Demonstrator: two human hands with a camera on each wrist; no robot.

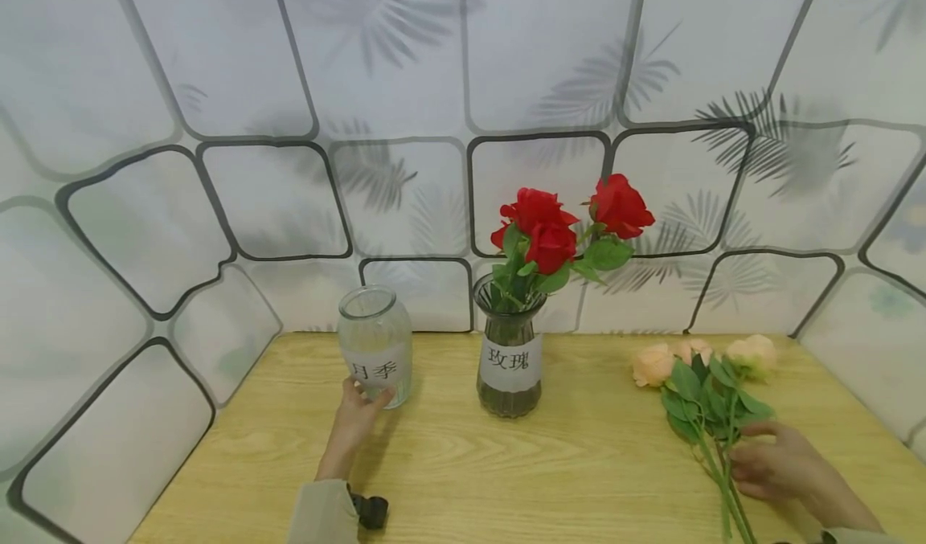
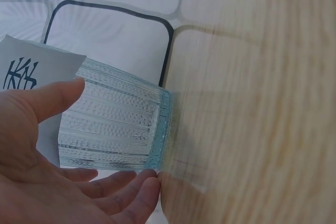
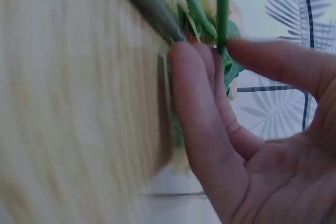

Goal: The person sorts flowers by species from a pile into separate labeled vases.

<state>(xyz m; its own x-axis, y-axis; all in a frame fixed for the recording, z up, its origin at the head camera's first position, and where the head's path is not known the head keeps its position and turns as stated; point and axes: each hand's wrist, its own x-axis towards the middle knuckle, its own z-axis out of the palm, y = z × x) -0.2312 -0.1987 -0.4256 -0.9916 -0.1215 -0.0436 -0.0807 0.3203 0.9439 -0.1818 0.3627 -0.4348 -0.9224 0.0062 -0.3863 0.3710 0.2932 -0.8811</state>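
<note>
On the left of the table, a clear ribbed glass vase [image 1: 391, 331] stands upright with a white paper label bearing dark characters. My left hand [image 1: 360, 415] holds it low down, thumb on one side and fingers on the other; the left wrist view shows the thumb [image 2: 63, 95] over the label's edge. At the right, several peach roses [image 1: 654, 365] with green leaves lie with their blooms toward the wall. My right hand [image 1: 784, 464] pinches their stems [image 3: 222, 9] between thumb and fingers, close over the wood.
A darker glass vase [image 1: 509, 406], also labelled, stands mid-table and holds several red roses [image 1: 551, 247]. Behind the table [image 1: 463, 480] rises a patterned wall covering [image 1: 405, 198]. A strapped black device [image 1: 372, 512] sits at my left wrist.
</note>
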